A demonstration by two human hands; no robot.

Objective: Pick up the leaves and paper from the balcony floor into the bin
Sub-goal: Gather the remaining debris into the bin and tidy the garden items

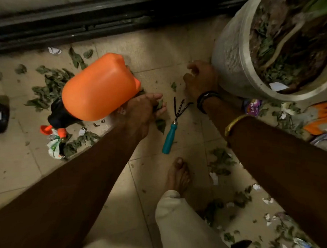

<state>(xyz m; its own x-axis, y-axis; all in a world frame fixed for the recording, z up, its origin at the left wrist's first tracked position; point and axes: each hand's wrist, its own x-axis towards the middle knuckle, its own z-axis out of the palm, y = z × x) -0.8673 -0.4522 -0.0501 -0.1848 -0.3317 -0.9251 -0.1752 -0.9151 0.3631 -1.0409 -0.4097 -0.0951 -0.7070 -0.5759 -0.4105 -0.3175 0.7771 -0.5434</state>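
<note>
**Left hand holds leaves by the spray bottle**

The left hand [141, 112] is low over the balcony floor [18, 174], its grip curled round a few green leaves [160, 104], just beside a tipped orange spray bottle [99, 88]. The right hand [199, 78] is at the foot of the white bucket [230, 57], fingers curled; I cannot tell whether its grip holds anything. Loose leaves and paper scraps [54, 50] lie scattered over the tiles, and some lie in the bucket. A teal-handled hand rake [170, 131] lies between the hands.
</note>
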